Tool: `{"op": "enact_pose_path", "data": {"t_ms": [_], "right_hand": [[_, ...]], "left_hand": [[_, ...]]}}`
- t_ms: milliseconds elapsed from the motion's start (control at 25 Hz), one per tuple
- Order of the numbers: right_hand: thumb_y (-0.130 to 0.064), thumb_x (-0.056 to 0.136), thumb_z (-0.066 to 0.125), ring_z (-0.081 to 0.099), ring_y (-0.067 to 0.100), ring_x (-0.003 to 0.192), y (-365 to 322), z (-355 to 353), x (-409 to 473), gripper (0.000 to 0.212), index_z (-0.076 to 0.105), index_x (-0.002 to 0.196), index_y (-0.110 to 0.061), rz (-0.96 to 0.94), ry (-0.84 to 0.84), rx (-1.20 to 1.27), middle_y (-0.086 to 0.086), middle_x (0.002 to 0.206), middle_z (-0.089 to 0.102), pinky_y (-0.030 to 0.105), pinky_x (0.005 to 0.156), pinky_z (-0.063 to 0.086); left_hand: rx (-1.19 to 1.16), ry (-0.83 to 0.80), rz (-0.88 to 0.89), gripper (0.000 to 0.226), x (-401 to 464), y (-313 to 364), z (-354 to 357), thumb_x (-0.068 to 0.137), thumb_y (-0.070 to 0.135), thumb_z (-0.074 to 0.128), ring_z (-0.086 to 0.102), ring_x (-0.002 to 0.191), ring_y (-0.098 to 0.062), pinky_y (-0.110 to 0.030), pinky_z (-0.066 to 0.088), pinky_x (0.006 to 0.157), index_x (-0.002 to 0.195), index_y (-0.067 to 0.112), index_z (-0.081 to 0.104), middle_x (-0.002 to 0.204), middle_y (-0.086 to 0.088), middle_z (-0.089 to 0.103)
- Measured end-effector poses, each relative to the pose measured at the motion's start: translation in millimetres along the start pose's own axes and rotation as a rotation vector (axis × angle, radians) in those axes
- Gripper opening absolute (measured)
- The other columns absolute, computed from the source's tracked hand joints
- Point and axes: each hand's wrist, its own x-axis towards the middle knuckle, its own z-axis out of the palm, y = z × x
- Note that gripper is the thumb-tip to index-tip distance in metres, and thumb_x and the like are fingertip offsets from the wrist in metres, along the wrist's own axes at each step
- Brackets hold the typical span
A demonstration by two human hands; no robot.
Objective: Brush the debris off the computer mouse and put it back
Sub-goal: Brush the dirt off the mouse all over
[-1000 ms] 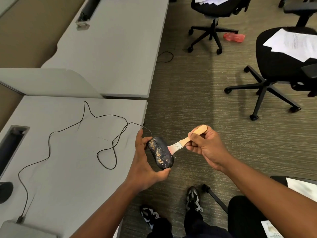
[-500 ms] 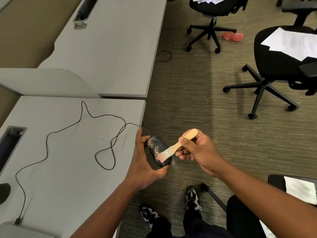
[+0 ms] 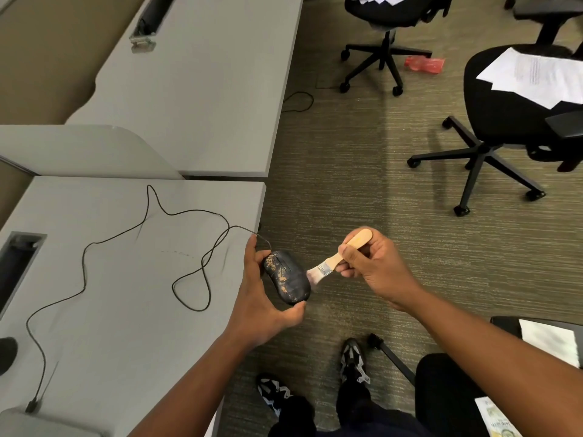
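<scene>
Brush (image 3: 328, 266) — now off mouse (image 3: 288, 277) top

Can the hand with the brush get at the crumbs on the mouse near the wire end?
Probably yes. The right hand holds the brush beside the mouse, and the left hand grips only its sides, so the speckled top looks uncovered.

The mouse (image 3: 287, 276) is held off the desk's (image 3: 120, 310) right edge, over the floor (image 3: 362, 184), with the brush (image 3: 339, 261) touching its right side. Its cable (image 3: 126, 244) trails left across the desk toward the front left corner. Two chairs (image 3: 511, 121) stand on the floor, far right.
</scene>
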Motion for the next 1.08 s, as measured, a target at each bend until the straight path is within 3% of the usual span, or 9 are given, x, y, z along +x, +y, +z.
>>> {"op": "enact_pose_path", "data": {"t_ms": [120, 280, 360, 520, 840, 960, 1080], "right_hand": [[-0.012, 0.093, 0.070, 0.072, 0.023, 0.072, -3, 4, -4, 0.010, 0.064, 0.100, -0.009, 0.021, -0.004, 0.077, 0.014, 0.082, 0.075, 0.029, 0.066, 0.062], [-0.019, 0.083, 0.074, 0.074, 0.023, 0.077, -6, 21, -11, 0.025, 0.065, 0.104, -0.008, 0.077, -0.165, 0.126, 0.017, 0.087, 0.075, 0.031, 0.070, 0.063], [-0.014, 0.086, 0.072, 0.074, 0.025, 0.081, -6, 24, -11, 0.020, 0.067, 0.103, -0.008, 0.063, -0.218, 0.044, 0.015, 0.089, 0.075, 0.031, 0.072, 0.063], [-0.001, 0.095, 0.066, 0.071, 0.024, 0.084, -11, 19, -7, 0.006, 0.067, 0.101, -0.004, -0.026, -0.294, -0.154, 0.017, 0.091, 0.073, 0.031, 0.074, 0.062], [-0.002, 0.098, 0.066, 0.070, 0.018, 0.082, -24, 13, 0, 0.003, 0.068, 0.098, -0.004, -0.145, -0.357, -0.396, 0.022, 0.090, 0.070, 0.030, 0.076, 0.060], [-0.005, 0.098, 0.067, 0.067, 0.016, 0.080, -25, 7, 2, 0.004, 0.069, 0.097, -0.008, -0.156, -0.380, -0.430, 0.013, 0.086, 0.070, 0.032, 0.077, 0.058], [-0.009, 0.098, 0.068, 0.062, 0.013, 0.076, -27, 0, 3, 0.012, 0.069, 0.094, -0.021, -0.180, -0.390, -0.575, 0.001, 0.082, 0.068, 0.038, 0.074, 0.056]], "left_hand": [[-0.006, -0.036, -0.018, 0.143, 2, -1, -2, 0.061, 0.046, 0.092, 0.048, 0.130, 0.005, -0.003, 0.038, 0.101, 0.163, 0.043, -0.008, 0.145, 0.015, 0.041], [-0.015, -0.054, -0.037, 0.146, 5, 1, -4, 0.059, 0.049, 0.090, 0.046, 0.133, 0.006, -0.009, 0.038, 0.103, 0.159, 0.052, -0.017, 0.149, 0.017, 0.037], [-0.016, -0.057, -0.033, 0.149, 5, 1, -5, 0.058, 0.048, 0.090, 0.047, 0.134, 0.003, -0.013, 0.040, 0.105, 0.155, 0.057, -0.022, 0.147, 0.019, 0.037], [-0.009, -0.023, -0.031, 0.149, 6, 2, -8, 0.057, 0.049, 0.092, 0.050, 0.130, 0.004, -0.003, 0.040, 0.097, 0.148, 0.066, -0.025, 0.141, 0.026, 0.039], [-0.011, 0.019, -0.001, 0.148, 7, -1, -6, 0.058, 0.052, 0.095, 0.054, 0.128, 0.002, -0.002, 0.039, 0.100, 0.150, 0.065, -0.020, 0.141, 0.026, 0.043], [-0.023, 0.040, -0.006, 0.149, 7, -4, -7, 0.058, 0.050, 0.099, 0.054, 0.127, 0.007, -0.002, 0.039, 0.100, 0.151, 0.066, -0.017, 0.142, 0.023, 0.046], [-0.035, 0.060, -0.007, 0.151, 8, -6, -9, 0.059, 0.035, 0.103, 0.053, 0.125, 0.013, -0.002, 0.040, 0.099, 0.146, 0.072, -0.014, 0.140, 0.030, 0.045]]}}
